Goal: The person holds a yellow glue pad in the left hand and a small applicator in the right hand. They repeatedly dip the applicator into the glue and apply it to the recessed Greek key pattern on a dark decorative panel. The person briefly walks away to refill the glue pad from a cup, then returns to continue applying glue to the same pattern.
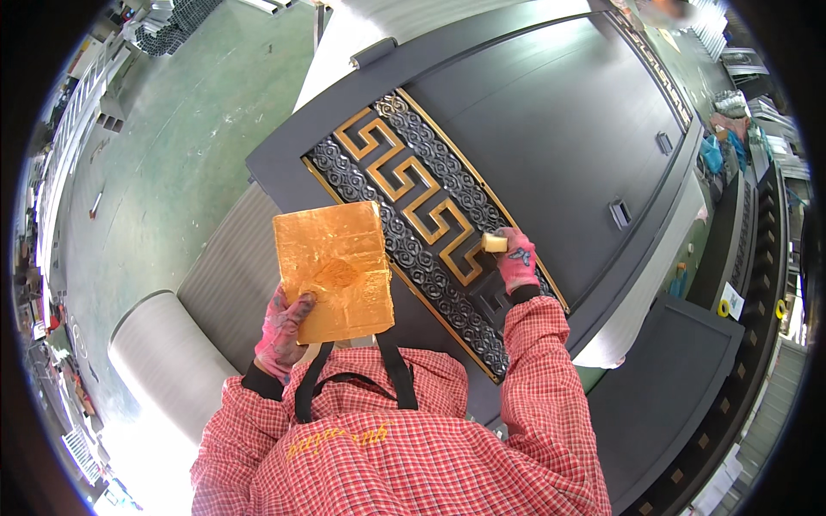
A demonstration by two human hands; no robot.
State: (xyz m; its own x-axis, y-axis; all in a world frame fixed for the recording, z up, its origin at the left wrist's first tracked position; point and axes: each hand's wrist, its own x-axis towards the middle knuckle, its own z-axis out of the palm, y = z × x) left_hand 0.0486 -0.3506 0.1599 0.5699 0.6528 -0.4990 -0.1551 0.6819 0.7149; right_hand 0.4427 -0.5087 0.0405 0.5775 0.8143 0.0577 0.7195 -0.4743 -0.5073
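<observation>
Sponge block (495,243) at right edge of key pattern (413,196) — contact unclear. Pink-gloved right hand (518,262) closed around one end, seemingly leaving other free. Left hand (282,334) grips gold-coated board (335,249) at near left corner, thumb on top — probably to keep coated face up, close by. Grey door (533,129) lies face up beneath, likely so pattern can be reached from above.

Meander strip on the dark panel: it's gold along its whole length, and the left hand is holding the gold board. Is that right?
No: in the head view, the meander strip is dark, not gold, at its lower end by the right hand. The left hand does hold the gold board.
</observation>
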